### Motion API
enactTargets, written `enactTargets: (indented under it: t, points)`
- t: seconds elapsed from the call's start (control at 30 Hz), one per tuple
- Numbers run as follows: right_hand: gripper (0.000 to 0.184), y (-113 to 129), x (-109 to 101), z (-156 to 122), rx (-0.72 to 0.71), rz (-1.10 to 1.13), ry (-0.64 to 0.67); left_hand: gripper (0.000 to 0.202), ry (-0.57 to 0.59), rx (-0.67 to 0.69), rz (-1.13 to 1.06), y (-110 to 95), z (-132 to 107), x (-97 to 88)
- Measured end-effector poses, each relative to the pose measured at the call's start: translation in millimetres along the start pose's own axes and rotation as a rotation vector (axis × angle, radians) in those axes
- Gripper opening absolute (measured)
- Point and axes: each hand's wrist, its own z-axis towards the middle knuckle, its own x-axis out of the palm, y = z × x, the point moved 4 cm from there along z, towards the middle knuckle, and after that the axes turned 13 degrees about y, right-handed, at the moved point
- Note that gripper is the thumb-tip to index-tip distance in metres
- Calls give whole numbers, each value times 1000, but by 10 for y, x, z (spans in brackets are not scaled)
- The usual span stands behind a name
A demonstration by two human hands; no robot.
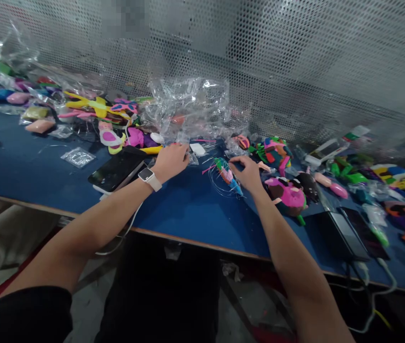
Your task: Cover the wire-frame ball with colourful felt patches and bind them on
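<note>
The right hand (248, 172) pinches the colourful toy (226, 174), likely light and soft, best gripped mid-body; the left hand (174, 159) I cannot tell.

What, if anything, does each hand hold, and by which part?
The right hand touches the far end of the multicoloured toy; the left hand touches the clear plastic wrap. Whether either grip is closed cannot be told.

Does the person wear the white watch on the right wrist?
No, the white watch sits just behind the left hand, while the wrist behind the right hand is bare.
</note>
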Motion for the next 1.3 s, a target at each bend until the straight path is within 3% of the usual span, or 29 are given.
enactTargets:
  t: [0.1, 0.23, 0.37, 0.5, 0.73, 0.87, 1.0, 1.17, 1.3]
  points:
    - [51, 212, 16, -68, -17, 178, 87, 22, -22, -20, 25, 39, 4, -29]
    - [69, 577, 102, -174, -194, 342, 389, 23, -37, 29, 78, 9, -3, -25]
    - [75, 787, 218, -254, -248, 282, 563, 28, -18, 38, 78, 18, 10, 7]
    - [88, 885, 295, -308, -244, 205, 627, 29, 8, 57, 52, 96, 68, 50]
    - [84, 904, 261, -317, -297, 234, 590, 37, 22, 137, 68, 131, 76, 81]
    - [86, 861, 223, -295, -256, 319, 557, 20, 41, 144, 68, 147, 107, 91]
    - [86, 870, 156, -278, -229, 387, 499, 21, -18, 120, -53, 162, 141, 65]
    - [85, 767, 37, -217, -253, 392, 291, 14, -308, 78, -505, 193, 127, -74]
    - [78, 698, -25, -187, -282, 397, 229, 11, -349, 79, -1042, 181, 177, -57]
